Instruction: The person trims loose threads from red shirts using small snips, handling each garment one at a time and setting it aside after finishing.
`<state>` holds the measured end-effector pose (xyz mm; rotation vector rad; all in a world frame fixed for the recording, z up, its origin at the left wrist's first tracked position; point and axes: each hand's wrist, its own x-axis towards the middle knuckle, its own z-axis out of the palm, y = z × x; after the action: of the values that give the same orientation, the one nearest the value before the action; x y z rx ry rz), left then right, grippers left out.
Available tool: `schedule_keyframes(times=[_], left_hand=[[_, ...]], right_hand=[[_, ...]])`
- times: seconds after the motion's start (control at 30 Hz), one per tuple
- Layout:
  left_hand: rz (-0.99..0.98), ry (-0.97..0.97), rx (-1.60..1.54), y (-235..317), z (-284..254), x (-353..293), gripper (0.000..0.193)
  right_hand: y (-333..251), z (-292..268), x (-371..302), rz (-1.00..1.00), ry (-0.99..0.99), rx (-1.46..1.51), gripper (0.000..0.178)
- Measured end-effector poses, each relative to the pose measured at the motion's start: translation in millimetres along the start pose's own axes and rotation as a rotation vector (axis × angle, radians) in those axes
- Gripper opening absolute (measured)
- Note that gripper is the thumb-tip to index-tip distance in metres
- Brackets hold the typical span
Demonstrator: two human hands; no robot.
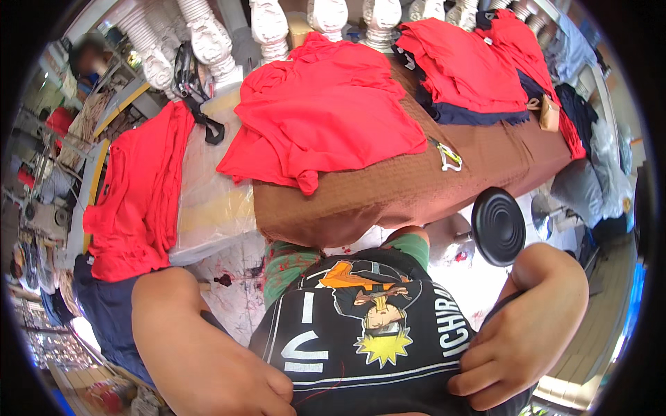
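Note:
Both my hands are drawn in close to my body, in front of the black printed T-shirt (374, 319) I wear. My left hand (257, 388) is curled closed at the lower left of the shirt, its fingertips mostly hidden. At the shirt's right side my right hand (489, 371) has its fingers bent inward and pressed together against the dark fabric. Whatever either holds does not show. Ahead, a heap of red garments (326, 118) lies loosely on a bench with a brown cloth (347, 215). Small yellow-green and white snippers (449, 157) lie beside it.
More red garments (142, 194) hang at the left, and red and navy garments (472, 76) pile at the back right. A round black stool seat (498, 226) stands right of my knees. White balusters (270, 28) line the back. Grey plastic bags (590, 184) sit far right.

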<state>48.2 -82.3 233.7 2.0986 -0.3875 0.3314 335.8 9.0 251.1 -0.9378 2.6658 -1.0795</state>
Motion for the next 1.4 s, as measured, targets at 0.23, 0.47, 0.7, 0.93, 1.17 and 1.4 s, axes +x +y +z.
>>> schedule_keyframes(times=[0.23,0.47,0.7,0.93,1.17,1.4], left_hand=[[-0.398,-0.121,0.321,-29,-23,13,0.026],[-1.756,0.750,1.084,-220,-8,-107,0.053],[-1.285,1.391,1.073,-267,16,-170,0.038],[-0.507,2.008,0.916,-178,-45,-160,0.019],[-0.217,2.319,0.572,-125,-16,-143,0.022],[-0.035,2.320,0.770,-25,-82,-167,0.029]], right_hand=[[-17,-28,-35,-0.091,-0.107,-0.448,0.024],[227,-1,-148,1.447,0.520,-0.705,0.048],[317,41,-159,1.451,0.645,-0.674,0.060],[341,26,-196,1.527,0.668,-0.747,0.025],[268,-39,-222,0.951,1.588,-0.167,0.025],[124,-55,-152,0.547,1.826,-0.508,0.025]])
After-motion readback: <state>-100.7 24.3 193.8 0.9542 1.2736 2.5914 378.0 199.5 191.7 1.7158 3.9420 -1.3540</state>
